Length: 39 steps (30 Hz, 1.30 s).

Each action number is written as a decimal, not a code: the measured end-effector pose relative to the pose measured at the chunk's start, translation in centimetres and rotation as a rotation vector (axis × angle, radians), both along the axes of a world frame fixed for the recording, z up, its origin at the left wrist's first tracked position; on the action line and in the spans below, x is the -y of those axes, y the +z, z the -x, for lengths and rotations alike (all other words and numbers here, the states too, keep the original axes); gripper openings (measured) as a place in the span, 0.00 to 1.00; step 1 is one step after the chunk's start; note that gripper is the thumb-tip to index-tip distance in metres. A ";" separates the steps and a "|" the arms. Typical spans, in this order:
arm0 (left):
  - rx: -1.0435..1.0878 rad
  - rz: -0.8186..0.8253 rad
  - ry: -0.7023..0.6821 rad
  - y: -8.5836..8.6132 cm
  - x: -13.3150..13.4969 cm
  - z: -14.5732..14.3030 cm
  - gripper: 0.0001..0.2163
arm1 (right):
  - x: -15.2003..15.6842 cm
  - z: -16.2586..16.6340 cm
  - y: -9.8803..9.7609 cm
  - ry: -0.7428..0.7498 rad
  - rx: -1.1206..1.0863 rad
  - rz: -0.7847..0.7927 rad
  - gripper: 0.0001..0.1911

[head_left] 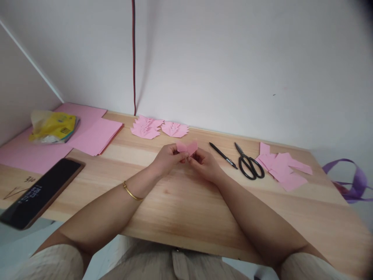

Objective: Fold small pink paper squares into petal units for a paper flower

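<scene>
A small folded piece of pink paper (188,148) is held up just above the table, spread into two flaps. My left hand (171,158) pinches its left side between thumb and fingers. On the other side my right hand (204,162) grips it the same way, the two thumbs nearly touching at the lower middle. Fingers cover the paper's lower part. Beyond the hands lie pink paper cutouts with jagged edges (175,129), and more overlapping cutouts (145,127) sit to their left.
Right of my hands lie a black pen (223,154), black-handled scissors (249,163) and pink paper scraps (281,165). At left are pink paper sheets (94,134), a yellow plastic packet (55,126) and a dark phone (43,192). A purple strap (359,181) hangs past the right edge.
</scene>
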State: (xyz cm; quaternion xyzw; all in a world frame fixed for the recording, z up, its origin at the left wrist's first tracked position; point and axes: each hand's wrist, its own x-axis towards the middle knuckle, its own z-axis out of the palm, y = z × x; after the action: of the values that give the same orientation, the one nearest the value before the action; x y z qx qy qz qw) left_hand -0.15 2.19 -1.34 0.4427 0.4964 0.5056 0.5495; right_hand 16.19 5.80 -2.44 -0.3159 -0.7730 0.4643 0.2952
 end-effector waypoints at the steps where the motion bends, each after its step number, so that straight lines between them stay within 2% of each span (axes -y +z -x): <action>1: 0.012 0.009 -0.002 0.1 0.0 0.0 0.08 | 0.0 0.0 0.0 -0.002 0.002 -0.006 0.12; 7: 0.070 0.029 -0.046 0.3 0.1 -0.1 0.09 | -0.1 0.0 -0.2 -0.017 -0.008 -0.035 0.10; 12: 0.043 0.025 -0.019 0.1 0.1 0.0 0.09 | -0.2 -0.1 -0.3 -0.028 0.001 -0.008 0.11; 15: -0.042 0.019 -0.004 0.2 0.1 0.1 0.09 | -0.2 0.0 -0.3 -0.071 -0.022 0.019 0.12; 19: -0.156 0.017 -0.058 0.4 0.1 0.0 0.09 | -0.3 0.0 -0.5 -0.106 -0.056 0.023 0.10; 23: -0.076 0.024 -0.115 0.2 0.0 -0.1 0.10 | -0.5 0.1 -0.6 -0.115 -0.090 0.015 0.08; 27: -0.022 0.004 -0.105 -0.3 0.0 0.1 0.11 | -0.3 0.1 -0.3 -0.147 -0.123 0.056 0.07; 39: -0.262 -0.015 -0.113 0.5 0.3 0.2 0.12 | -0.3 -0.1 0.4 -0.166 -0.058 0.089 0.07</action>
State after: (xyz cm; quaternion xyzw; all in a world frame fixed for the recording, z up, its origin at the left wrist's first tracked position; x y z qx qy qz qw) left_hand -0.30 1.93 -0.84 0.5362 0.5347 0.4153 0.5041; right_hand 16.26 6.07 -2.04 -0.3781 -0.7138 0.4812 0.3406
